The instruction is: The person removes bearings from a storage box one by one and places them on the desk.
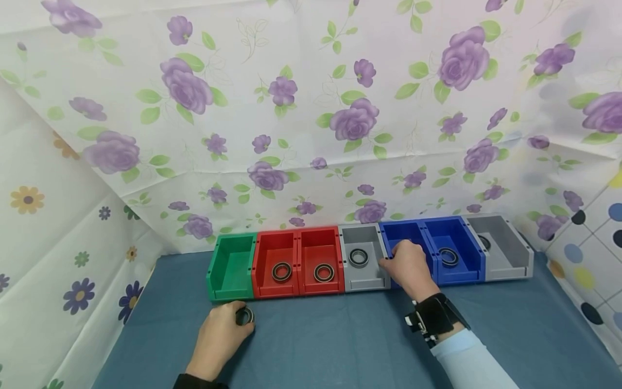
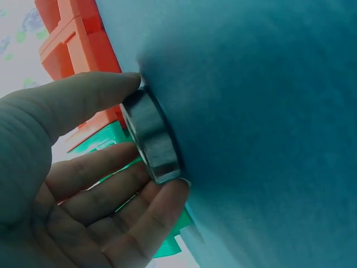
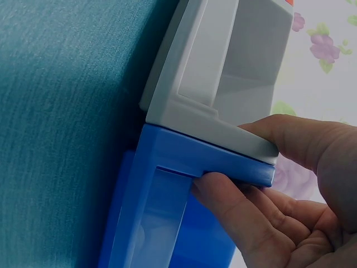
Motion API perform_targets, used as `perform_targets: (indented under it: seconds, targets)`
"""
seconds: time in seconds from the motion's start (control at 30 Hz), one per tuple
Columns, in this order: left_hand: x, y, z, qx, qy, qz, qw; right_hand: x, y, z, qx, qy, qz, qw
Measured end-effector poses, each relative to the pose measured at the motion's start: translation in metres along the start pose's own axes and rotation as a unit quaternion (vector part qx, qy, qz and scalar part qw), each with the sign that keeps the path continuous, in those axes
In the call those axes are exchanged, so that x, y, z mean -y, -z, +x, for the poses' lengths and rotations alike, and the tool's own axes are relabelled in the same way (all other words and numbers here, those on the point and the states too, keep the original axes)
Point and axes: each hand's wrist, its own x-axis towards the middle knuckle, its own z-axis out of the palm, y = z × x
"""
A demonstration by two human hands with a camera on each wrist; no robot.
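Along the far side of the blue cloth [image 1: 320,340], seven bins were lined up edge to edge, backed by a flowered sheet [image 1: 291,146]. Before their near edges, a broad stretch of cloth was spread, across which the two hands were placed well apart. By the left hand [image 1: 218,335], a bearing [image 2: 153,139] was pinched at its rim between thumb and fingers, tilted, just in front of the green bin [image 1: 232,267]; whether the cloth was touched by it could not be told. By the right hand [image 1: 408,265], the adjoining walls [image 3: 234,159] of the left grey bin [image 1: 362,237] and the left blue bin [image 1: 399,232] were gripped together, the thumb set on the grey side, the fingers on the blue.

One ring each was contained in the left red bin [image 1: 277,248], the right red bin [image 1: 318,246], the left grey bin and the right blue bin [image 1: 442,235]. Inside the right grey bin [image 1: 505,237], another ring was partly hidden by a side wall. Part of the left blue bin's inside was covered by the right hand.
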Motion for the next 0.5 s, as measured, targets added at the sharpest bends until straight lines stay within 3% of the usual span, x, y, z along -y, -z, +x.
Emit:
perform_targets:
  seconds: [0.23,0.5]
  targets:
    - [-0.008,0.01,-0.003,-0.009,-0.014,0.01,0.9998,-0.001,-0.001,0.0,-0.002,0.004,0.0,1.0]
    - [-0.03,0.035,-0.002,-0.109,-0.066,-0.003,0.9918,0.0,0.0,0.0,-0.002,0.002,-0.001,1.0]
